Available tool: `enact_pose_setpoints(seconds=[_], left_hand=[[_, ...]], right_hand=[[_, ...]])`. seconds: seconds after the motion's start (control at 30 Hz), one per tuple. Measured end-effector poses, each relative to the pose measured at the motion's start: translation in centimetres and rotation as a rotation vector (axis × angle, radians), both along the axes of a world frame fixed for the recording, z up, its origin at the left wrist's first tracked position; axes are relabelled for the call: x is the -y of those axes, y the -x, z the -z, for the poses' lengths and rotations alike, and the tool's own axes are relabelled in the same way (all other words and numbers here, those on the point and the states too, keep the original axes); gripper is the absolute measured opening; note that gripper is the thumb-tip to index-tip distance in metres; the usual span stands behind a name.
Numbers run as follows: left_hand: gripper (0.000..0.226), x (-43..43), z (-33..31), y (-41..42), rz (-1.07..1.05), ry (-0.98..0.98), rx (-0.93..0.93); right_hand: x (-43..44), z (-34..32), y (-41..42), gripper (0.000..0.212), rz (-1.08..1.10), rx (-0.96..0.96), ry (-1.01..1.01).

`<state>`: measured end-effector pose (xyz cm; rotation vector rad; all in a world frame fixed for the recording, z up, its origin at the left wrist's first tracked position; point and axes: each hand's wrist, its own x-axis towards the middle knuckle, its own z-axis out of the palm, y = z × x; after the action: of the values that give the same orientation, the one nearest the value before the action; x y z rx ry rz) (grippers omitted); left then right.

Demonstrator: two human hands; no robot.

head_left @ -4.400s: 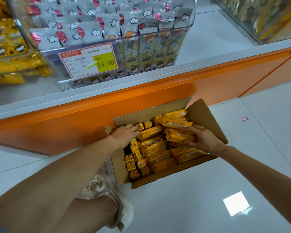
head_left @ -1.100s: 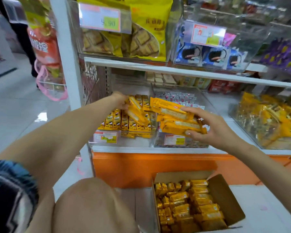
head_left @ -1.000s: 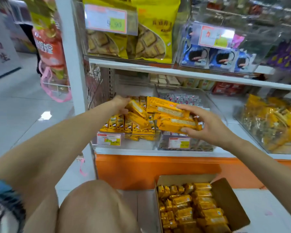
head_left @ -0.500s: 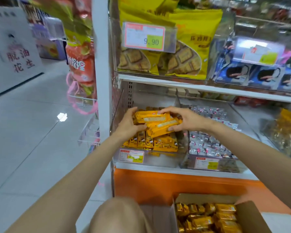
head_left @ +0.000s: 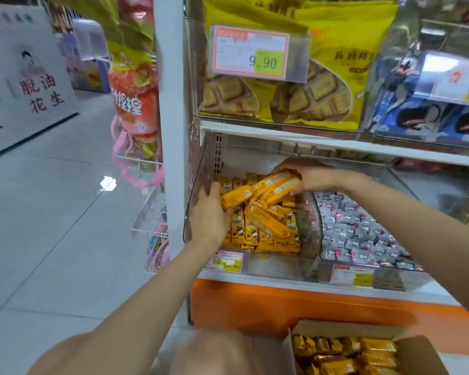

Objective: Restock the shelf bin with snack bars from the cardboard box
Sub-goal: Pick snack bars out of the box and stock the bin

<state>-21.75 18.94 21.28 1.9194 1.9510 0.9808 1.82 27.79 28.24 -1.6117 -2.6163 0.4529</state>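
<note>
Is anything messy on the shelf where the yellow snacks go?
Yes. One snack bar lies slantwise across the neat upright rows in the clear bin. The left hand and right hand hold a bundle of bars above it.

A gap under the upper shelf (head_left: 336,143) opens onto the shelf bin (head_left: 274,263) (clear walls (head_left: 198,190) flank it).

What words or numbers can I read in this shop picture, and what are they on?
"9.90": price tag in front of the yellow biscuit bags.
"脱油花生": white sign at far left.
Too blurred to read: the lower price tag, lettering on the red bag and the yellow bags, print on the snack bars.
</note>
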Motion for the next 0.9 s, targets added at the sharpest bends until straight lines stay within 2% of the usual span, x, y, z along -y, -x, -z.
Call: enact_pose_setpoints(seconds=[0.07,0.2,0.3,0.47,0.6,0.73,0.9], left_hand=[[0.040,-0.1,0.5,0.1,0.008,0.068,0.075],[0.030,-0.3,0.6,0.1,0.083,0.207,0.285],[0.028,-0.4,0.9,0.3,0.061,0.232,0.356],[0.050,-0.4,1.3,0.3,-0.017,0.191,0.317],[0.046,-0.3,1.4,0.0,-0.069,0.137,0.239],[0.043,-0.4,1.5,-0.3,-0.099,0.129,0.137],[0.041,-0.2,2.0,-0.7,-0.133,0.085,0.149]], right_hand=[[-1.0,0.1,0.5,0.068,-0.006,0.049,0.030],[-1.8,1.1,1.2,0.061,-0.044,0.170,0.031],[-1.7,1.9,1.3,0.060,-0.041,0.182,0.018],[-0.1,2.2,1.0,0.066,-0.077,0.070,-0.039],[2.2,2.1,0.1,0.058,-0.053,0.001,-0.177],[4.7,3.5,-0.9,0.042,-0.009,-0.170,-0.282],[6.8,4.4,-1.3,0.033,0.048,-0.316,-0.375]])
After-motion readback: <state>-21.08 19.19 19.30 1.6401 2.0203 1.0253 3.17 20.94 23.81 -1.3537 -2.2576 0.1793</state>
